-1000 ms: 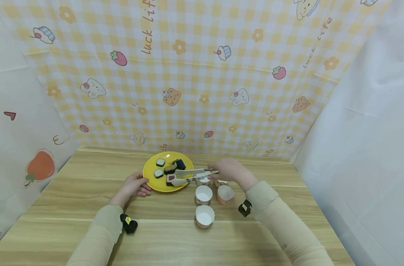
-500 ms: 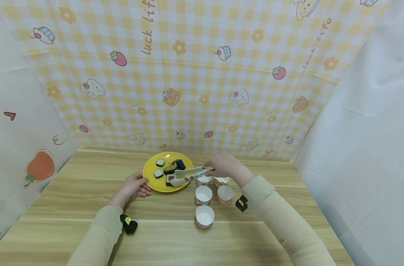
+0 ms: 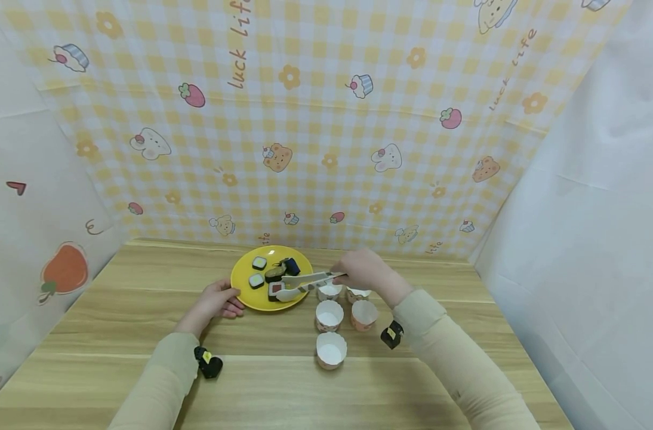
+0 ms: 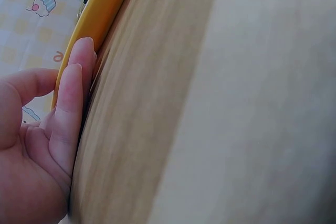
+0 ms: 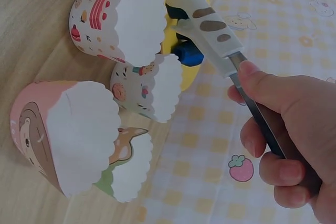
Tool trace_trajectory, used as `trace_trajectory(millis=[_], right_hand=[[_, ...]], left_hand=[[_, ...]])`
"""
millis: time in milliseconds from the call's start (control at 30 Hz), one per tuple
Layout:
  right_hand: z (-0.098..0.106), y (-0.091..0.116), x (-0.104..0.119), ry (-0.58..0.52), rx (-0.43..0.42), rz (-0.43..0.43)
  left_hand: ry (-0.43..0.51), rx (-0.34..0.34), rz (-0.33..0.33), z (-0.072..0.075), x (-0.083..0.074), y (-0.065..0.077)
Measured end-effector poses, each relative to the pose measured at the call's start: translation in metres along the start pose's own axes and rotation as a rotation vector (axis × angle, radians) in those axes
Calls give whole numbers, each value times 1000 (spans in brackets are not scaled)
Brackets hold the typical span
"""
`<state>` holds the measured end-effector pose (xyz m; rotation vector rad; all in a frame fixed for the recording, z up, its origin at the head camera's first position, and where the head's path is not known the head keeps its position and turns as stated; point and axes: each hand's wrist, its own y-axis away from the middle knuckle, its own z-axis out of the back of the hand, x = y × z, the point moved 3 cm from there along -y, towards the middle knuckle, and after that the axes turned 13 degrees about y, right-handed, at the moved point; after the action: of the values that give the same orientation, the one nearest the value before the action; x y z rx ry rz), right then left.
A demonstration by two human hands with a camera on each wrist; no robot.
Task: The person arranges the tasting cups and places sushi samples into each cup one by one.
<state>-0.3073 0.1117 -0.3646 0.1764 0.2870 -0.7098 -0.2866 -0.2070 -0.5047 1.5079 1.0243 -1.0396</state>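
Note:
On the left, my left hand holds the rim of a yellow plate; the left wrist view shows the thumb above the edge and fingers underneath. My right hand grips tongs with white spotted ends and metal handles. Their two tips are apart, low over the plate's right side. The nearer tip is right at a sushi roll with a red centre. Two smaller sushi rolls, a green-topped oblong sushi piece and a dark blue piece also lie on the plate.
Several paper baking cups stand right of the plate, some below the right hand. One more cup is nearest the front. A yellow checked curtain rises behind the wooden table, with white cloth on both sides.
My right hand and the tongs have shifted slightly left, then stayed nearly still over the last half second. My left hand and the plate keep their place.

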Motion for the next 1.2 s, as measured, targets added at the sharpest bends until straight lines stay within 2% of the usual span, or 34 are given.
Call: trace_trajectory(millis=[233, 633, 833, 1200], right_hand=[[-6, 3, 0, 22, -57, 11], [-9, 10, 1, -19, -130, 36], [-13, 17, -4, -32, -170, 13], [-9, 36, -12, -100, -234, -30]], left_hand=[[-3, -3, 3, -1, -1, 1], [-6, -8, 6, 0, 1, -1], [-6, -9, 3, 0, 0, 0], [8, -11, -1, 0, 0, 0]])
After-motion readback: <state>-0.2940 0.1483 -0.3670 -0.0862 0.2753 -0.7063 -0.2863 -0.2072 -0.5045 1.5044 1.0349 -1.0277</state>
